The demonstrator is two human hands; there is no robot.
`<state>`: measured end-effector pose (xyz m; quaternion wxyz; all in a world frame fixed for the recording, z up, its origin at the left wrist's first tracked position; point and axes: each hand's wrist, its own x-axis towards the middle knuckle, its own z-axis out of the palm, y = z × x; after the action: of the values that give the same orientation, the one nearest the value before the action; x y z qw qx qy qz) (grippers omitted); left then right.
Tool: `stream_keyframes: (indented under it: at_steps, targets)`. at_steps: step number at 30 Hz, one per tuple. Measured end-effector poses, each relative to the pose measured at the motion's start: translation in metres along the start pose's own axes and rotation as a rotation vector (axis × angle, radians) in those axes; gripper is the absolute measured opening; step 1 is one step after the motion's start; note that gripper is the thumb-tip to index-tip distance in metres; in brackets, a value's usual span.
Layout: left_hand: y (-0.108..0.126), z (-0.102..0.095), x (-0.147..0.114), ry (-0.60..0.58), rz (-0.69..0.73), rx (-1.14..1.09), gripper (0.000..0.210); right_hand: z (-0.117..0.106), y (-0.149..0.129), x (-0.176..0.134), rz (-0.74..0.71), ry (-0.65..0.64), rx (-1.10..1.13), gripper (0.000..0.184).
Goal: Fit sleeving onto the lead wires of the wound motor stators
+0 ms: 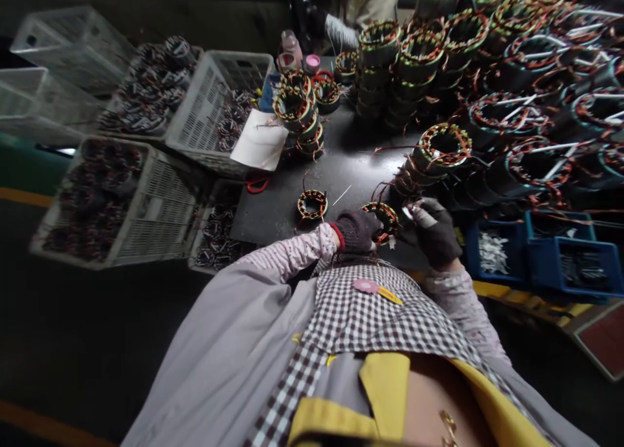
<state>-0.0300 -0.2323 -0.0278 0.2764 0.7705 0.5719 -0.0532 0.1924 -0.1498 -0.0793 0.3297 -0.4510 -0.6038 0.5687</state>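
Note:
My left hand [358,231], in a dark knitted glove with a red cuff, is closed on the near left side of a motor stator [389,218]. This ring of copper windings sits at the table's near edge, and the fingers partly cover it. To its right, my right hand [435,232], also in a dark glove, is raised with thumb and fingers pinched together. Something small and pale shows at those fingertips, too blurred to name. Loose copper leads rise between the stator and this hand. A second small stator [312,204] lies on the table left of my left hand.
Stacked stators [444,145] crowd the table's right side. More small stators [292,104] stand at the back left beside a white sheet [259,140]. Plastic crates [160,206] line the left; blue bins [592,265] sit at right. Another person [373,2] is across the table.

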Motion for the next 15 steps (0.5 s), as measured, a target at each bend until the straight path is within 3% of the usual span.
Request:
stream_keyframes:
  at_steps: [2,4,8,10,12,15]
  targets:
    - [0.001,0.004,-0.006,0.010,0.044,-0.006,0.039,-0.008,-0.006,-0.014,-0.217,-0.084,-0.282,0.025]
    - [0.000,0.009,-0.011,0.056,0.056,-0.009,0.041,-0.014,-0.007,-0.028,-0.422,-0.247,-0.620,0.027]
    - [0.001,0.030,-0.010,0.185,0.052,0.056,0.068,-0.014,0.002,-0.032,-0.535,-0.456,-0.948,0.037]
    - [0.006,0.045,-0.001,0.156,0.047,0.089,0.073,-0.009,0.008,-0.022,-0.488,-0.478,-0.887,0.026]
    - [0.013,0.060,0.008,0.124,-0.022,0.101,0.073,-0.003,0.013,-0.010,-0.374,-0.450,-0.687,0.010]
    - [0.021,0.070,0.016,0.095,-0.129,0.080,0.077,0.012,0.015,0.001,-0.054,-0.236,-0.224,0.041]
